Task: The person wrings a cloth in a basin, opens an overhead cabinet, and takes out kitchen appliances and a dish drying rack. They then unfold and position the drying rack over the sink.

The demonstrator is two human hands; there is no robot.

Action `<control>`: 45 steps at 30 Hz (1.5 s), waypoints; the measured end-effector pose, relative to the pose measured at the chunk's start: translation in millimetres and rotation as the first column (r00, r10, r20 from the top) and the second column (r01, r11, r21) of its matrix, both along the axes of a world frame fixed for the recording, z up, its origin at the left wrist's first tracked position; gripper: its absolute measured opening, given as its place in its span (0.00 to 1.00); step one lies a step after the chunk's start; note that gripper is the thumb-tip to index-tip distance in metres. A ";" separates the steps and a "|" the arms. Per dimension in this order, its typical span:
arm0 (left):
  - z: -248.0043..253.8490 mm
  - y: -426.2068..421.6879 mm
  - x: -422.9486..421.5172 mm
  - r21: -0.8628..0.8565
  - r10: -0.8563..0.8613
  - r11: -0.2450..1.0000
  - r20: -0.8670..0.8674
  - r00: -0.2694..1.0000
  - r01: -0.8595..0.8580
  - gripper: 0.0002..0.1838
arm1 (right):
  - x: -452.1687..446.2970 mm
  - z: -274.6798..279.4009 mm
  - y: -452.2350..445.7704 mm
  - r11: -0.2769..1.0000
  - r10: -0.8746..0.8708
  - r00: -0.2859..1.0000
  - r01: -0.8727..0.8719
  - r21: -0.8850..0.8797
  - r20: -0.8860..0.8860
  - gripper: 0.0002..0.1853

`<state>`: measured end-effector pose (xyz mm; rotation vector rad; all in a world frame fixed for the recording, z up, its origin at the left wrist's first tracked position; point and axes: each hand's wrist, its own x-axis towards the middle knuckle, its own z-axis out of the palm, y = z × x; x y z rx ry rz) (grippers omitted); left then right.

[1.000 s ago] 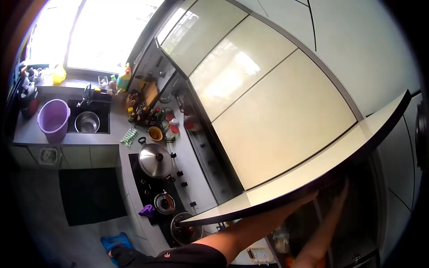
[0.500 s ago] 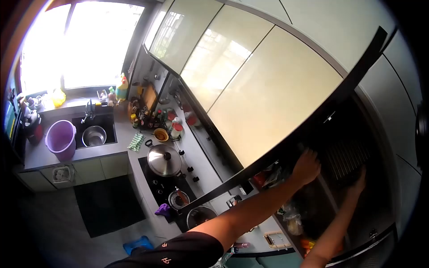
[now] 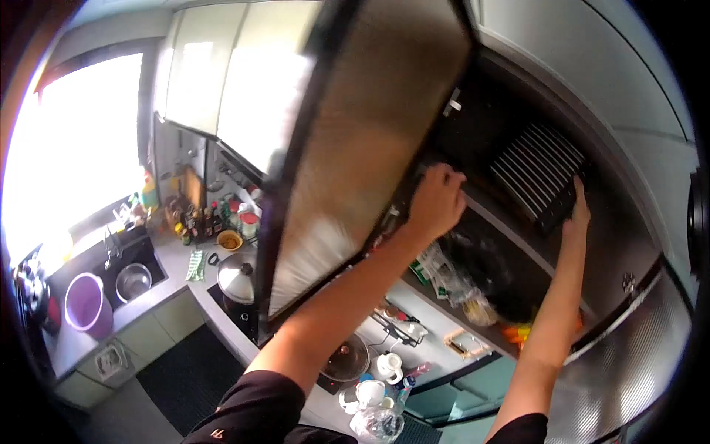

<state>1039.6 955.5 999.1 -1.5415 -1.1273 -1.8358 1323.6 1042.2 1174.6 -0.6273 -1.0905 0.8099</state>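
A black slatted rack with pale parallel bars sits tilted inside an overhead cabinet. My right hand is at its lower right edge, fingers along the side, and seems to grip it. My left hand is raised near the cabinet's left side, beside the open door. Its fingers are curled; what lies in them is hidden. Below the rack, a lower shelf carries clear plastic bags and a dark bag. An orange packet lies partly behind my right forearm.
A second cabinet door with a ribbed surface stands open at lower right. Under the cabinet are a lidded pan, a white jug and bottles. A purple bucket and steel bowl stand by the sink at left.
My view has turned, and the open door's inner face now shows. The slatted rack is more fully visible and brighter. Both hands remain up at the cabinet.
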 end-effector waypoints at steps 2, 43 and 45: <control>-8.0 5.7 1.4 0.005 0.193 0.981 -0.059 0.979 -0.193 0.18 | 9.6 -7.0 1.4 1.000 -0.023 1.000 0.023 0.008 -0.014 0.48; 78.5 85.6 1.5 -0.607 -0.163 0.791 -0.326 0.931 -0.074 0.11 | 118.3 -20.2 30.4 0.990 0.116 0.988 -0.124 0.069 0.103 0.39; 78.7 88.9 3.2 -0.640 -0.187 0.768 -0.286 0.940 -0.041 0.10 | 120.2 -23.2 33.5 0.980 0.182 0.980 -0.187 0.062 0.083 0.41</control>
